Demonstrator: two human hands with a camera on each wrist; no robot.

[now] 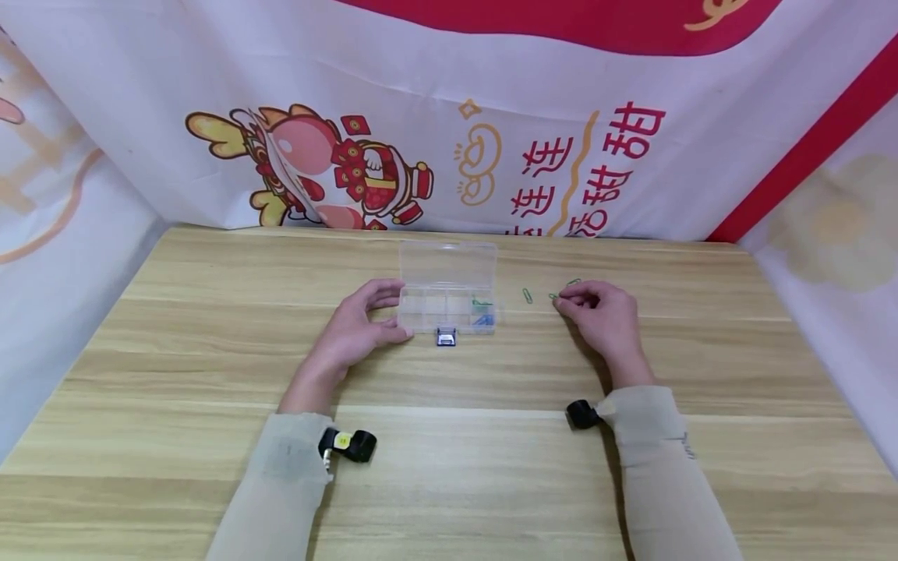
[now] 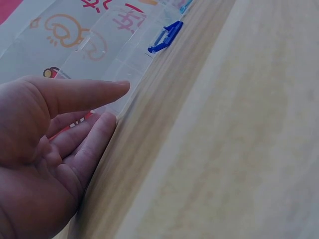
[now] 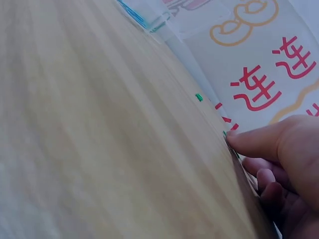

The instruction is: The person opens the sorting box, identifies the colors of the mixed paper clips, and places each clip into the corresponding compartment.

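Observation:
A clear plastic compartment box (image 1: pixel 447 312) sits on the table with its lid (image 1: pixel 447 263) raised at the back. Its blue latch (image 1: pixel 445 336) hangs at the front. Green paper clips (image 1: pixel 481 303) lie in the back right compartment, blue paper clips (image 1: pixel 484 320) in the front right one. My left hand (image 1: pixel 359 323) holds the box by its left end, thumb at the front corner and fingers towards the back. To the right of the box, my right hand (image 1: pixel 599 313) pinches a green paper clip (image 1: pixel 553 296) at the tabletop, mostly hidden by the fingertips.
One loose green paper clip (image 1: pixel 528 296) lies between the box and my right hand. Another green paper clip (image 1: pixel 574 282) is just behind that hand. A printed cloth (image 1: pixel 449 140) hangs along the back edge of the wooden table (image 1: pixel 463 475).

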